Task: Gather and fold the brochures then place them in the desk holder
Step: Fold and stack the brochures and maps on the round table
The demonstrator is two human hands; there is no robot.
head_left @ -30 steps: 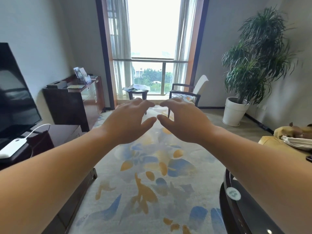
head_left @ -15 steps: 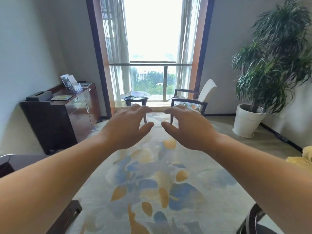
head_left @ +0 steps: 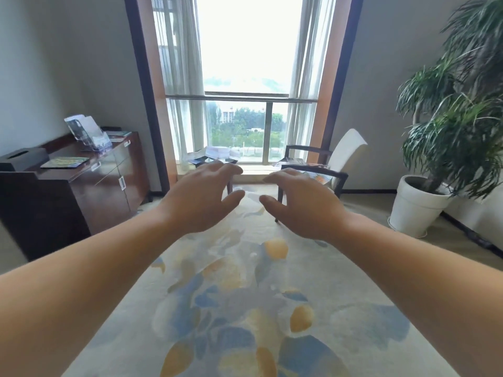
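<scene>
Left hand: left hand (head_left: 200,198) held out in front at mid-frame, palm down, fingers spread and loosely curled, nothing in it.
Right hand: right hand (head_left: 302,205) beside the left, same pose, palm down, fingers apart and curled, nothing in it; thumbs of the two hands near each other but apart.
Brochures, site 1: loose brochures (head_left: 215,155) lying on the small side table (head_left: 231,183) by the window (head_left: 245,77); partly hidden behind the left hand's fingers.
Brochures, site 2: chair brochures (head_left: 299,161) lying on the seat of the armchair (head_left: 345,151), just beyond the right hand.
Brochures, site 3: flat brochure (head_left: 65,161) lying on the tabletop (head_left: 89,170) of the dark wooden cabinet at left.
Desk holder: clear desk holder (head_left: 89,134) standing on the same tabletop near its far end, tilted back, with printed sheets already standing in it.
Other items on tabletop: dark box (head_left: 23,157) at the near end, left of the flat brochure; apart from it.
Floor: patterned rug (head_left: 245,308) with blue and orange shapes below both forearms.
Right side of room: potted plant (head_left: 457,118) in a white pot on the floor near the wall, well apart from the armchair.
Image quality: slight motion blur; print on the brochures not legible.
</scene>
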